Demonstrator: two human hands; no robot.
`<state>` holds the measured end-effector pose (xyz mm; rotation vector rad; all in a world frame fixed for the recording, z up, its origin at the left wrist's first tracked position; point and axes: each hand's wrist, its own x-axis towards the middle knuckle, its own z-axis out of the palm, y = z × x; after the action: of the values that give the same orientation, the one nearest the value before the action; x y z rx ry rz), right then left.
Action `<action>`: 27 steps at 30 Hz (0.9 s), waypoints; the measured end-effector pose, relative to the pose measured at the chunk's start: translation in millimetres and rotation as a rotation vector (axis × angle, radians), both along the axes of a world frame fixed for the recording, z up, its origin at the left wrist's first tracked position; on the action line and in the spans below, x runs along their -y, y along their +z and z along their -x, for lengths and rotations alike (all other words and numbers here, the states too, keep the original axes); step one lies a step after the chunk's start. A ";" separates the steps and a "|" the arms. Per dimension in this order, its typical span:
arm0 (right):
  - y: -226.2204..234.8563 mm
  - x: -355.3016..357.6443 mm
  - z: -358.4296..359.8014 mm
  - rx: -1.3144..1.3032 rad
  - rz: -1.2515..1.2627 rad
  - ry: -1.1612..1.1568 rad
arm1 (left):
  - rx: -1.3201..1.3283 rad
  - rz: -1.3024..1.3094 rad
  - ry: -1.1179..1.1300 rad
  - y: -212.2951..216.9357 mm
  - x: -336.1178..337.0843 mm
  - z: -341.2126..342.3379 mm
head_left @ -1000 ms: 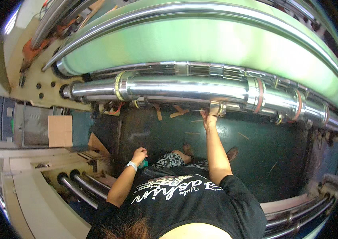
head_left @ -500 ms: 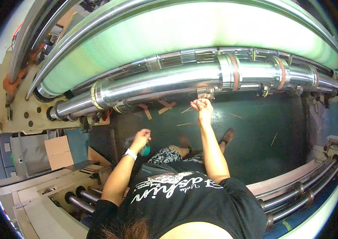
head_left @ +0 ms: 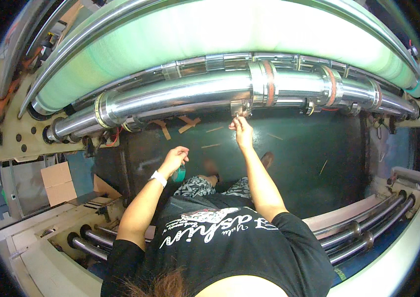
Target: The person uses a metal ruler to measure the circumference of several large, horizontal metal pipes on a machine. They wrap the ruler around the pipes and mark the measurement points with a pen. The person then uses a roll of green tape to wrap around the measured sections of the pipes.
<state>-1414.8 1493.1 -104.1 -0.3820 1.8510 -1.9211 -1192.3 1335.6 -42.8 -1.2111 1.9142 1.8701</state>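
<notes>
My left hand (head_left: 175, 158) is closed, fingers curled, with a roll of green tape (head_left: 179, 173) hanging below its palm. It is raised in front of my body, apart from the machine. My right hand (head_left: 241, 131) reaches forward to a small metal holder (head_left: 239, 107) under the long shiny steel shaft (head_left: 180, 90). Its thumb and fingers are pinched together just below that holder; whatever they grip is too small or hidden to make out. Steel collars with a reddish band (head_left: 270, 83) encircle the shaft just right of the holder.
Beyond the shaft stretches a large pale green roller (head_left: 210, 32). Brown strips (head_left: 188, 123) and thin slivers lie on the dark green floor (head_left: 289, 173). Steel rollers (head_left: 368, 232) stand behind me at right, and an open cardboard box (head_left: 57, 184) at left.
The machine appears shifted left and slightly up as my view moved. My right hand stays pinched close below the holder, and my left hand keeps the tape.
</notes>
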 end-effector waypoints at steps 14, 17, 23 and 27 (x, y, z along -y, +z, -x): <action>-2.8 -17.1 11.0 -0.265 -0.375 0.107 | -0.008 0.063 -0.206 28.6 -43.0 80.7; -16.2 -38.2 4.7 -0.144 -0.374 0.109 | -0.010 0.051 -0.222 26.8 -49.1 85.1; 45.5 -57.9 -18.8 0.139 -0.129 0.492 | 0.057 0.070 -0.348 47.2 -66.8 106.8; 64.7 -55.1 -48.8 0.079 0.071 0.616 | -0.114 0.058 -0.424 44.9 -88.8 117.4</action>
<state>-1366.1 1548.2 -39.5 -0.7816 1.3960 -1.5461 -1309.7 1424.4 2.1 -0.6508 2.0934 1.6942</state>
